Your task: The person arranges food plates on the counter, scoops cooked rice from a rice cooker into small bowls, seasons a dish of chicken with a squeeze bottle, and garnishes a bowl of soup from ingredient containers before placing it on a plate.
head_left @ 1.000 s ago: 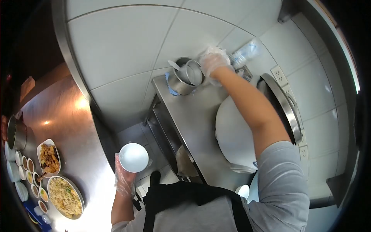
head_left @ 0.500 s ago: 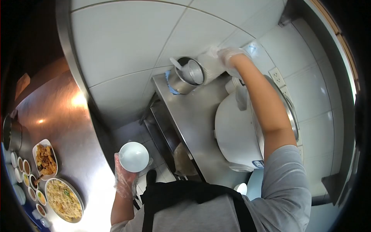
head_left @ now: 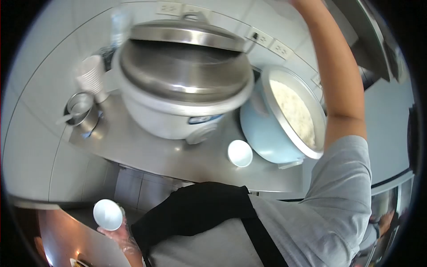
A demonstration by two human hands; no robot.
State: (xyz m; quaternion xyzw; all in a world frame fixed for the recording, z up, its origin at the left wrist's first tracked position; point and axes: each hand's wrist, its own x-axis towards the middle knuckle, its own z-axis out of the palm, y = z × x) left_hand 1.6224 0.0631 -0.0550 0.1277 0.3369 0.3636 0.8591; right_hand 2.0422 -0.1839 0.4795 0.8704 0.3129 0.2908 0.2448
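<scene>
At the lower left, my left hand, in a clear plastic glove, is wrapped round a white cup whose open top faces up. My right arm reaches up at the right, and only a blurred bit of my right hand shows at the top edge; its fingers are hidden. Another white cup stands on the steel counter. Beside it is a light-blue cooker full of white rice. A large white cooker has its steel lid raised.
A stack of cups and a steel pot with a ladle stand at the counter's left end. Power outlets line the wall. Another steel surface is at lower left. Part of another person shows at lower right.
The view has swung right, bringing the rice-filled cooker into sight. My right hand has left the cup stack and is raised to the top edge. My left hand still holds its cup.
</scene>
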